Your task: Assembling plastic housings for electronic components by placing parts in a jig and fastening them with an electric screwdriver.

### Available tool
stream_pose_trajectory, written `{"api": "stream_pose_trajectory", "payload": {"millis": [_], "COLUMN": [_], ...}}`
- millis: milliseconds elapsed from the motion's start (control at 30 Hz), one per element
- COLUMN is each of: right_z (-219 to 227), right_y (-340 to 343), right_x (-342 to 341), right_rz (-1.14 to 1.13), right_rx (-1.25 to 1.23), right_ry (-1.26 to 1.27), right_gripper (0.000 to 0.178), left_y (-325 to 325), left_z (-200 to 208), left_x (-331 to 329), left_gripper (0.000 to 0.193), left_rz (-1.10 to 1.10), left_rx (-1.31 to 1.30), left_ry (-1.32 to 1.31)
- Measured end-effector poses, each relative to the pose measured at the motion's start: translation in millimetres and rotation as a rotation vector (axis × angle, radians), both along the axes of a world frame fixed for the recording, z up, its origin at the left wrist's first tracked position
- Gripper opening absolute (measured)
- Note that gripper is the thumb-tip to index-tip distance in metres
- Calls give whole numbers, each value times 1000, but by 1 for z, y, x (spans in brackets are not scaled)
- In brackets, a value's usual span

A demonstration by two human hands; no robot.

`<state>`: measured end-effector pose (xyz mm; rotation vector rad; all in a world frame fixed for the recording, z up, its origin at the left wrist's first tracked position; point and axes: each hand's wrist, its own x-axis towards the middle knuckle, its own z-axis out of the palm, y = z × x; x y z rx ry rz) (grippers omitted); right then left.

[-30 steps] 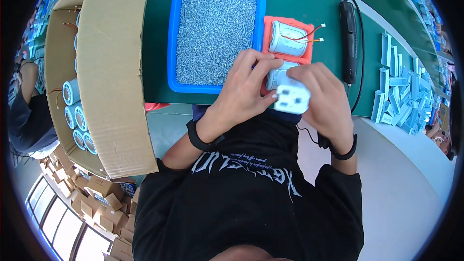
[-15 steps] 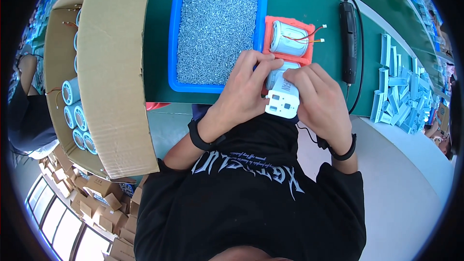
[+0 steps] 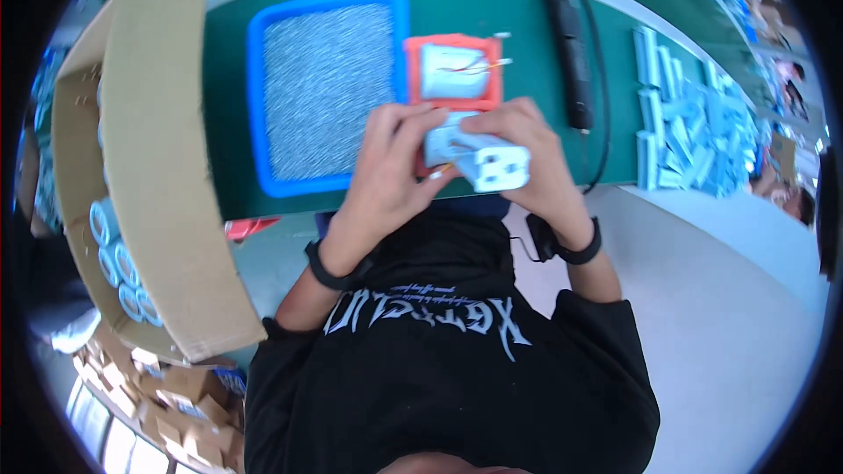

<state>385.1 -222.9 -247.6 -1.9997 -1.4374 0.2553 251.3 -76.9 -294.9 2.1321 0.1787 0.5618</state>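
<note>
My right hand (image 3: 537, 156) is closed round a light-blue plastic bracket (image 3: 502, 168) whose pale end plate has several square holes. The bracket is tilted, its far end against or just above a light-blue cylinder (image 3: 436, 147) in the near pocket of a red holder (image 3: 497, 72). My left hand (image 3: 386, 167) grips that cylinder's left side, index finger near its far end and thumb near its close end. Short orange wires (image 3: 449, 166) with a white connector show by the left thumb. A second wired cylinder (image 3: 452, 79) lies in the far pocket. Motion blurs the parts.
Left of the holder is a blue tray (image 3: 255, 96) full of small screws. A cardboard box (image 3: 167, 167) with several cylinders stands further left. On the right lie a black electric screwdriver (image 3: 571, 57) with its cable and a pile of light-blue brackets (image 3: 694, 136).
The scene has shifted leftward in the picture. The bracket has turned and tipped to the right relative to the cylinder, and orange wires now show between my hands.
</note>
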Motion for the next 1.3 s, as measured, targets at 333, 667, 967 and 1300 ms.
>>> {"api": "stream_pose_trajectory", "payload": {"millis": [333,667,967,1300], "right_z": [32,-47,33,24], "right_y": [-91,-106,-77,8], "right_x": [158,221,167,61], "right_rz": [-890,-862,-587,-387], "right_rx": [-97,-620,-16,-405], "right_ry": [-179,-292,-57,65], "right_gripper": [37,37,16,20], "left_y": [51,25,28,23], "left_z": [48,35,45,29], "left_x": [-3,63,59,52], "left_gripper": [44,26,12,18], "left_rz": [-16,-86,-57,-25], "left_rx": [-67,273,-1,-412], "left_ry": [240,44,39,-13]}}
